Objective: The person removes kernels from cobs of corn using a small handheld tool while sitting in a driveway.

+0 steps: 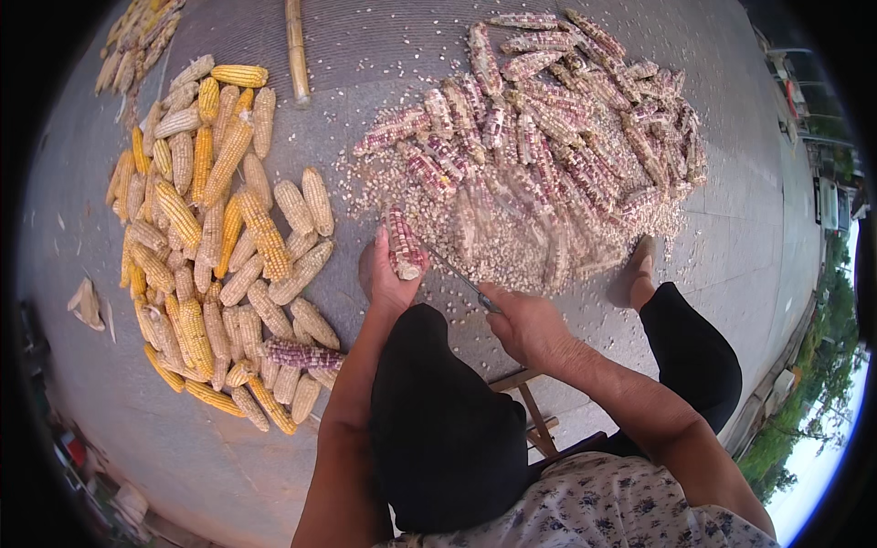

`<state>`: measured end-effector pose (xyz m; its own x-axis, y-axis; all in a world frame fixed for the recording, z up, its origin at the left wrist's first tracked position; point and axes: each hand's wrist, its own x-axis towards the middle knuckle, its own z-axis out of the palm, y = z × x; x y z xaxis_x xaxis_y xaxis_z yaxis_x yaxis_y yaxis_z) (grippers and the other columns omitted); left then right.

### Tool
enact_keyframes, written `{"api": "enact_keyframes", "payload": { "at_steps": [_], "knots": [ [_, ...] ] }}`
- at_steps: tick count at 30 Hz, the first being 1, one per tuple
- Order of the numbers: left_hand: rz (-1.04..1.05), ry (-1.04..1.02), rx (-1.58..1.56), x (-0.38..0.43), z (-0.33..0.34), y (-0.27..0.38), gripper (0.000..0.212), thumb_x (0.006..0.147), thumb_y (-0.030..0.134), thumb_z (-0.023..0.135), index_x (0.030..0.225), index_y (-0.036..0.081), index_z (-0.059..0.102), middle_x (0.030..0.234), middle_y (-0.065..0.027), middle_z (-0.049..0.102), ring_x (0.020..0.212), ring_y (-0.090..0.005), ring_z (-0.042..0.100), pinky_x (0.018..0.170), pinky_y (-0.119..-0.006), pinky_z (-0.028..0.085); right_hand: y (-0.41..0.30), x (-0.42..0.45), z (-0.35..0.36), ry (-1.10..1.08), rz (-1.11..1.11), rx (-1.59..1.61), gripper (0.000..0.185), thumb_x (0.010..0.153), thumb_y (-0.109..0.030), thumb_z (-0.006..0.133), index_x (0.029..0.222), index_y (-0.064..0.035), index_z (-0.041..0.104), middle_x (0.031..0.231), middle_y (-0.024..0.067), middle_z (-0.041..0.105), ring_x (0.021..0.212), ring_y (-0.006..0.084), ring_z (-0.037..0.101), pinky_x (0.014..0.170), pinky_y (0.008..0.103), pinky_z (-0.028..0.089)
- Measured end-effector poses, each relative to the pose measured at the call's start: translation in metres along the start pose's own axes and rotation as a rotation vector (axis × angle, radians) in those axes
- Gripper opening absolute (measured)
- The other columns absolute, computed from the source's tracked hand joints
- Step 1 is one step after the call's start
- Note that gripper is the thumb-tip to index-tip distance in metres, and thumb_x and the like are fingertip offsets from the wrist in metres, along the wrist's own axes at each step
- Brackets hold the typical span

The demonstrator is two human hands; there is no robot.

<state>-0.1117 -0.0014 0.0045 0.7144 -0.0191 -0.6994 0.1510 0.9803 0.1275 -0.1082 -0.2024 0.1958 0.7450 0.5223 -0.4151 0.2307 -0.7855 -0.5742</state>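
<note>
My left hand (395, 281) holds an ear of purple-and-white corn (404, 243), its pale butt end towards me. My right hand (524, 322) is closed around the dark handle of a thin metal tool (452, 267), whose shaft reaches to the right side of the ear; its tip is hard to make out. Beyond both hands lies a heap of purple-and-white corn ears (541, 130), partly stripped, among loose kernels (507, 270) on the ground. To the left is a pile of yellow and pale corn ears (212, 240), with a purple-and-white ear (303, 355) on its near edge.
A bamboo pole (297, 55) lies at the top. More ears (140, 44) are at the upper left, and a dry husk (86, 303) is at the far left. A wooden stool (538, 418) is beneath me. My shod feet flank the kernels.
</note>
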Motion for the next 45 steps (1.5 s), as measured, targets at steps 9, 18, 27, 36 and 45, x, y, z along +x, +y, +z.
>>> {"api": "enact_keyframes", "payload": {
  "at_steps": [9, 18, 27, 36, 45],
  "knots": [
    [-0.012, 0.051, 0.047, -0.003, 0.010, -0.005, 0.035, 0.092, 0.039, 0.044, 0.098, 0.007, 0.054, 0.082, -0.0106, 0.060, 0.074, -0.0272, 0.057, 0.066, -0.040, 0.047, -0.019, -0.040, -0.011, -0.120, 0.070, -0.192, 0.050, 0.083, -0.016, 0.055, 0.131, -0.0127, 0.041, 0.083, 0.0154, 0.055, 0.072, 0.0346, 0.058, 0.063, 0.0426, 0.049],
    [0.010, 0.053, 0.059, 0.001, 0.010, -0.009, 0.033, 0.092, 0.039, 0.044, 0.096, 0.007, 0.053, 0.081, -0.0119, 0.059, 0.072, -0.0278, 0.056, 0.064, -0.040, 0.047, -0.011, -0.039, 0.000, -0.095, 0.028, -0.276, 0.052, 0.080, -0.013, 0.056, 0.130, -0.0124, 0.043, 0.078, 0.0128, 0.053, 0.064, 0.0327, 0.057, 0.056, 0.0415, 0.049],
    [0.012, 0.159, 0.005, 0.002, 0.012, -0.007, 0.032, 0.090, 0.041, 0.048, 0.095, 0.010, 0.053, 0.079, -0.0116, 0.058, 0.072, -0.0270, 0.055, 0.063, -0.039, 0.046, -0.016, -0.044, -0.001, -0.086, 0.001, -0.272, 0.045, 0.082, -0.013, 0.051, 0.127, -0.0113, 0.047, 0.079, 0.0150, 0.057, 0.063, 0.0324, 0.061, 0.055, 0.0433, 0.050],
    [0.011, 0.049, 0.065, 0.001, 0.012, -0.006, 0.033, 0.091, 0.041, 0.047, 0.094, 0.009, 0.052, 0.079, -0.0115, 0.058, 0.073, -0.0262, 0.056, 0.062, -0.039, 0.046, -0.018, -0.040, 0.000, -0.170, 0.075, -0.256, 0.044, 0.084, -0.013, 0.048, 0.128, -0.0085, 0.044, 0.085, 0.0177, 0.057, 0.070, 0.0352, 0.061, 0.062, 0.0441, 0.051],
    [0.154, 0.047, 0.357, 0.003, 0.000, -0.011, 0.035, 0.093, 0.040, 0.043, 0.095, 0.007, 0.052, 0.086, -0.0081, 0.058, 0.079, -0.0231, 0.056, 0.069, -0.039, 0.047, -0.005, -0.003, -0.004, -0.078, -0.010, -0.126, 0.038, 0.083, -0.015, 0.052, 0.120, -0.0078, 0.049, 0.088, 0.0181, 0.059, 0.074, 0.0358, 0.061, 0.067, 0.0430, 0.051]
  ]
}}
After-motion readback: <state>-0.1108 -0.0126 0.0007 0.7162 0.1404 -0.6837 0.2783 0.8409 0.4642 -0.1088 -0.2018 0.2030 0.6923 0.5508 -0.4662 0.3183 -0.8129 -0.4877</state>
